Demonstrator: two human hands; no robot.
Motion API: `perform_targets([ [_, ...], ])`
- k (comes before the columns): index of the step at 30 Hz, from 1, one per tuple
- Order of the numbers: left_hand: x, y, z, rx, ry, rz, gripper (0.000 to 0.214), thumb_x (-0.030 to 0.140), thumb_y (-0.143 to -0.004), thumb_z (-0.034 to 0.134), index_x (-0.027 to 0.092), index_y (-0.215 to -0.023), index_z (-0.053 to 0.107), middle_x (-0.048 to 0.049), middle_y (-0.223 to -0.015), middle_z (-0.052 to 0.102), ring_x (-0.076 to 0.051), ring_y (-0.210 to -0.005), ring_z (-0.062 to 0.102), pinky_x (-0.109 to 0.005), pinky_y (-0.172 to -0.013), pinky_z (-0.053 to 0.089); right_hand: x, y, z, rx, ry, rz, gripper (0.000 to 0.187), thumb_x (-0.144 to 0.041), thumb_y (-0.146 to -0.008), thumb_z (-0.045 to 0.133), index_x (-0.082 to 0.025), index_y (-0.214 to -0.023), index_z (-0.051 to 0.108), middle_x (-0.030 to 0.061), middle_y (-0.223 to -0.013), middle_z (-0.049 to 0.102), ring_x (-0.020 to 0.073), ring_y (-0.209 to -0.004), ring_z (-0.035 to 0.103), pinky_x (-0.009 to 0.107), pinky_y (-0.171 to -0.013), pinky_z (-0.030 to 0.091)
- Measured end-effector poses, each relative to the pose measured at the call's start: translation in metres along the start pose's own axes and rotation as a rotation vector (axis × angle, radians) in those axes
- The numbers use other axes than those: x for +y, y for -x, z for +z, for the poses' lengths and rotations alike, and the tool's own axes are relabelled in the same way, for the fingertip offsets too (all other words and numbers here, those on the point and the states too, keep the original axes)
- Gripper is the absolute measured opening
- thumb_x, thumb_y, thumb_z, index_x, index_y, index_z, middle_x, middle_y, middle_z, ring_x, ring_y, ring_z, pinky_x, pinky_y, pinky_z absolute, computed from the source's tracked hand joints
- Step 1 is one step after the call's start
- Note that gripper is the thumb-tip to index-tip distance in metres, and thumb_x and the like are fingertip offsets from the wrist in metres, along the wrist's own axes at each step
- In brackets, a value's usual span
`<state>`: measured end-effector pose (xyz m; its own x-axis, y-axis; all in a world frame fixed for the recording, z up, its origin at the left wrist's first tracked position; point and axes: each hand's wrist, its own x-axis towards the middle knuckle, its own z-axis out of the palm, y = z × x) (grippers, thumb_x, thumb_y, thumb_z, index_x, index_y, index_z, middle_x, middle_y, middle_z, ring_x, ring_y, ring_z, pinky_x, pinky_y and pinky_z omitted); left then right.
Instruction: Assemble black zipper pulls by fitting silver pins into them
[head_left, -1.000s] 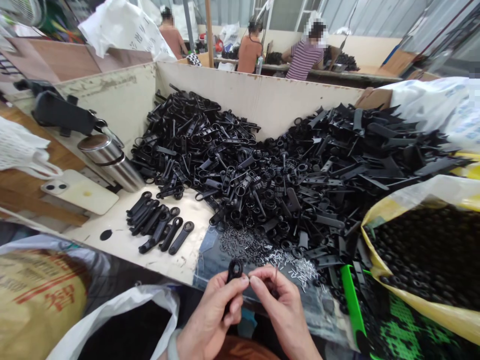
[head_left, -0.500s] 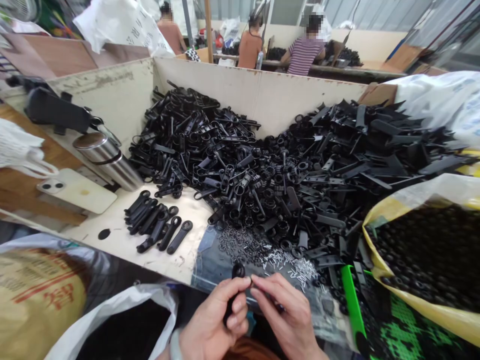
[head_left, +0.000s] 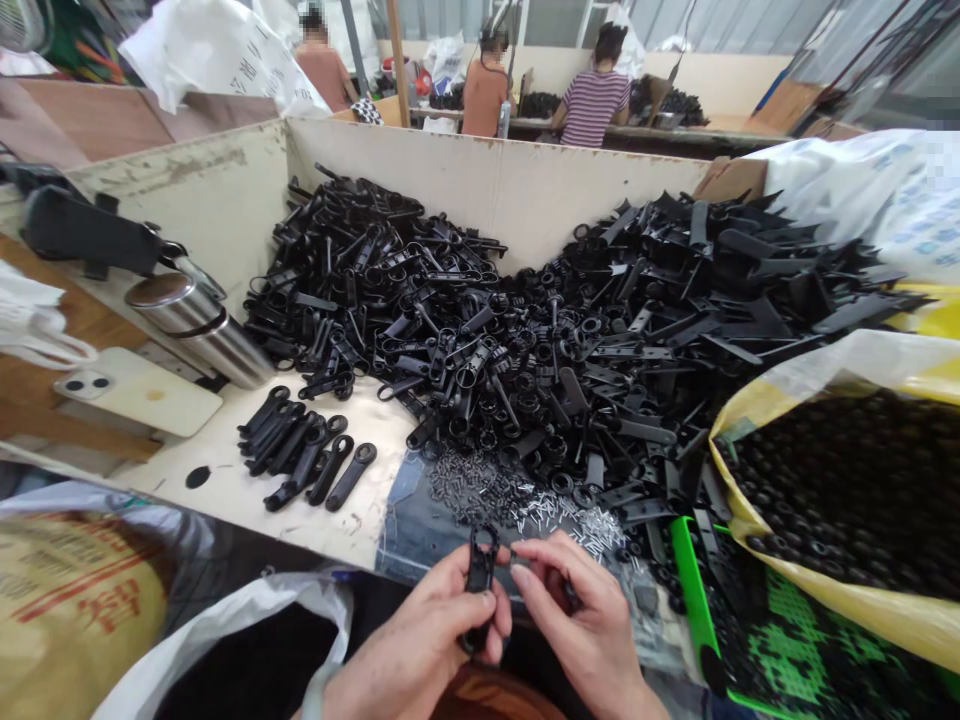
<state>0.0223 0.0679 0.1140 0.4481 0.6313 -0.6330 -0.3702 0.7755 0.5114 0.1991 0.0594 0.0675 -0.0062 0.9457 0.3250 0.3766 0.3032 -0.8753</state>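
Note:
My left hand [head_left: 427,640] grips a black plastic lever piece [head_left: 479,572] upright at the near edge of the table, its ring end up. My right hand [head_left: 581,620] is closed in a pinch beside the piece's top, fingertips touching it; what it pinches is too small to name. Just beyond the hands lies a scatter of small metal pins [head_left: 547,512] on a dark cloth. A big heap of black plastic parts [head_left: 540,330] fills the boxed table behind. A neat row of finished-looking black levers [head_left: 304,455] lies to the left on the bare tabletop.
A steel flask [head_left: 199,325] and a white phone [head_left: 139,390] lie at the left. A yellow bag of black rings [head_left: 847,480] stands right, a green crate [head_left: 690,590] below it. White and brown sacks [head_left: 82,590] sit near left. Three people work at a far bench [head_left: 592,100].
The black piece has turned so its open ring faces me and sits higher between the hands. Both hands shifted slightly right and down; the view swung a little left.

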Motion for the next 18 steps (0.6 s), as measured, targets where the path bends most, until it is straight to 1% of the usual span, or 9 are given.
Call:
perform_targets([
  [4, -0.005, 0.001, -0.001, 0.035, -0.021, 0.006, 0.046, 0.034, -0.066, 0.088, 0.018, -0.104, 0.07, 0.0004, -0.077, 0.065, -0.012, -0.065, 0.051, -0.027, -0.071, 0.04, -0.002, -0.002, -0.002, -0.112, 0.062, -0.111, 0.014, -0.017, -0.094, 0.065, -0.021, -0.103, 0.075, 0.0004, -0.071, 0.066, 0.0134, -0.053, 0.057, 0.023, -0.049, 0.046],
  [9, -0.013, -0.002, -0.006, 0.076, -0.042, 0.023, 0.055, 0.034, -0.068, 0.087, 0.023, -0.117, 0.067, 0.0002, -0.087, 0.068, -0.013, -0.066, 0.056, -0.03, -0.077, 0.046, -0.002, -0.005, -0.002, -0.153, 0.117, -0.18, 0.015, -0.015, -0.095, 0.063, -0.019, -0.106, 0.073, 0.0007, -0.071, 0.066, 0.0138, -0.056, 0.059, 0.023, -0.051, 0.046],
  [11, -0.015, -0.002, -0.009, 0.084, -0.106, 0.048, 0.049, 0.033, -0.072, 0.084, 0.023, -0.117, 0.067, -0.0001, -0.086, 0.068, -0.015, -0.069, 0.058, -0.031, -0.079, 0.047, -0.002, -0.005, -0.002, -0.157, 0.136, -0.187, 0.014, -0.014, -0.095, 0.063, -0.019, -0.105, 0.072, 0.0004, -0.07, 0.066, 0.0139, -0.057, 0.06, 0.023, -0.051, 0.046],
  [14, -0.016, -0.003, -0.014, 0.1, -0.266, 0.086, 0.037, 0.032, -0.082, 0.075, 0.023, -0.117, 0.069, -0.0002, -0.078, 0.068, -0.018, -0.074, 0.059, -0.03, -0.081, 0.047, -0.003, -0.004, -0.002, -0.154, 0.166, -0.192, 0.012, -0.014, -0.095, 0.063, -0.019, -0.103, 0.071, 0.0003, -0.069, 0.065, 0.0144, -0.058, 0.061, 0.023, -0.051, 0.045],
  [16, -0.018, -0.003, -0.018, 0.128, -0.363, 0.105, 0.037, 0.031, -0.085, 0.072, 0.024, -0.121, 0.068, -0.0003, -0.075, 0.068, -0.019, -0.077, 0.061, -0.03, -0.083, 0.046, -0.004, -0.003, -0.003, -0.148, 0.186, -0.194, 0.011, -0.015, -0.096, 0.063, -0.019, -0.102, 0.07, 0.0011, -0.071, 0.067, 0.0147, -0.06, 0.063, 0.023, -0.051, 0.045],
  [18, -0.019, -0.004, -0.021, 0.136, -0.42, 0.141, 0.039, 0.03, -0.086, 0.071, 0.024, -0.125, 0.067, -0.0009, -0.076, 0.069, -0.02, -0.079, 0.062, -0.03, -0.083, 0.046, -0.003, -0.001, -0.003, -0.142, 0.199, -0.188, 0.011, -0.016, -0.097, 0.062, -0.02, -0.103, 0.07, 0.0016, -0.072, 0.068, 0.0146, -0.06, 0.063, 0.023, -0.051, 0.046],
])
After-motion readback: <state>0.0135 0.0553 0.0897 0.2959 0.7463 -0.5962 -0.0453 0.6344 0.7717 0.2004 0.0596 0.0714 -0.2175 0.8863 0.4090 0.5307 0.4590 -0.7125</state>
